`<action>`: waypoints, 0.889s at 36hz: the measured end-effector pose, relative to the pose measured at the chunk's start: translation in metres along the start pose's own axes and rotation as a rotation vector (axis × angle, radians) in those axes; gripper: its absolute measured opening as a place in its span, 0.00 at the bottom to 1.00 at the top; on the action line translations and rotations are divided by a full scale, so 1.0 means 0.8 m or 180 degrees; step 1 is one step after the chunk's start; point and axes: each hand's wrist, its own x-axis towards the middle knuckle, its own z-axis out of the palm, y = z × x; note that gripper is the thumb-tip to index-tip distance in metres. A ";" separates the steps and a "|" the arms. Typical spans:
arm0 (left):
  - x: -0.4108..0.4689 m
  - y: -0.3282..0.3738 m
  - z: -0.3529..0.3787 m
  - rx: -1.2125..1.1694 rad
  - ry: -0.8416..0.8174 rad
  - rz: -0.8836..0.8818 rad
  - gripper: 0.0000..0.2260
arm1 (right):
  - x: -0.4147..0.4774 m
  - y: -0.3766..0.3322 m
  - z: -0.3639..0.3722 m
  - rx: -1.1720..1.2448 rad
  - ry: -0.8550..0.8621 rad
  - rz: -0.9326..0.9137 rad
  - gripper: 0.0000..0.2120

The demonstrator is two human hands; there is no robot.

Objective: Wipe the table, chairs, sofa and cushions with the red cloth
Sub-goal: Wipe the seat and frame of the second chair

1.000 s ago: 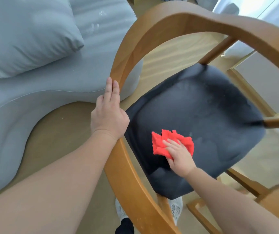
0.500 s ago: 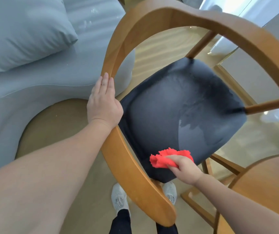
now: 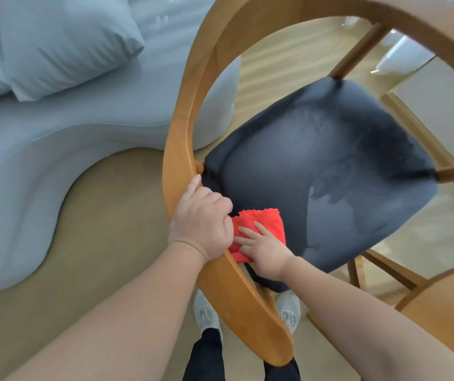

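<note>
Cloth (image 3: 265,224), red and nubbly, lies on the dark padded chair seat (image 3: 316,166) under your right hand's (image 3: 265,253) flat, spread fingers (image 3: 248,231); your left hand (image 3: 201,224) grips the curved wooden rail (image 3: 182,133).

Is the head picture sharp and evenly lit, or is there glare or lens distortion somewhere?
Head view: fairly sharp around the red cloth; the wide-angle lens exaggerates the curve of the wooden back rail; the pale area at top right is washed out; no hard shadows.

No words or numbers I can read here, nothing printed on my red cloth (image 3: 264,222), no label showing on the chair (image 3: 303,160), no brand legible on my shoes (image 3: 206,312), sofa (image 3: 55,160) plain too
</note>
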 end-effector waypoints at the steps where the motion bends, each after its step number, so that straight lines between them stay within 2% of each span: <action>1: 0.000 0.000 0.000 0.0009 -0.0012 0.0063 0.14 | -0.005 0.000 0.009 0.0001 0.0054 -0.0012 0.16; 7: -0.003 0.000 0.000 0.0159 -0.0339 0.0501 0.11 | -0.064 0.004 0.048 0.0150 -0.0210 -0.0182 0.17; 14: 0.006 0.000 -0.004 0.0274 -0.0654 0.0808 0.14 | -0.138 0.003 0.052 0.0384 -0.0645 0.0459 0.21; 17: 0.005 0.001 -0.006 0.0348 -0.0783 0.1053 0.13 | -0.161 0.004 0.042 0.0468 -0.0755 0.0720 0.18; 22: 0.007 0.001 -0.004 0.0402 -0.0892 0.1011 0.14 | -0.184 0.032 -0.019 0.1393 -0.0073 0.1439 0.10; 25: 0.007 0.002 -0.005 0.0373 -0.0907 0.1015 0.14 | -0.176 0.060 -0.065 0.1725 0.0756 0.1695 0.08; 28: 0.008 0.005 -0.006 0.0350 -0.0875 0.1005 0.13 | -0.157 0.092 -0.106 0.1809 0.1643 0.1909 0.06; 32: 0.007 0.004 -0.006 0.0365 -0.0895 0.0976 0.12 | -0.115 0.128 -0.144 0.1451 0.2008 0.1953 0.07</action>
